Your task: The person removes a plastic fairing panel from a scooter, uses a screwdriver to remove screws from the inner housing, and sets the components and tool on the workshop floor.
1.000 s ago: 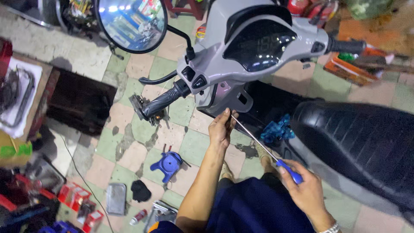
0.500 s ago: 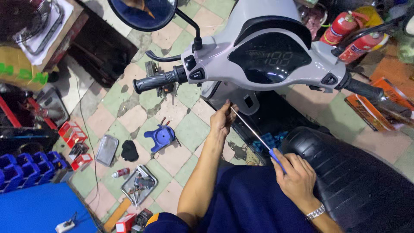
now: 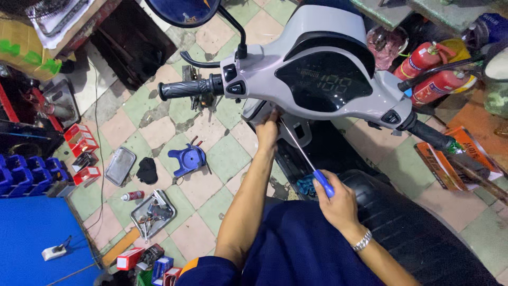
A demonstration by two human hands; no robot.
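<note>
Right hand (image 3: 338, 204) grips a long screwdriver (image 3: 304, 156) under the grey scooter (image 3: 317, 79), over a parts-strewn checkered tile floor (image 3: 222, 159).

Landmark: grey scooter handlebar cowl (image 3: 296, 79).

Under the cowl, tight going: left hand (image 3: 267, 131) pressed up against its lower edge, long screwdriver (image 3: 306, 159) slanting down from there to the right hand (image 3: 334, 204), black seat (image 3: 418, 222) closing off the lower right.

Left of the cowl, open gap beneath the black grip (image 3: 182, 90) down to tiled floor (image 3: 222, 159); farther down-left, blocked by a blue plastic part (image 3: 186, 160), 2 metal trays (image 3: 152, 212) and red boxes (image 3: 80, 142).

Right of the cowl, crowded by 2 red fire extinguishers (image 3: 431, 79).
</note>
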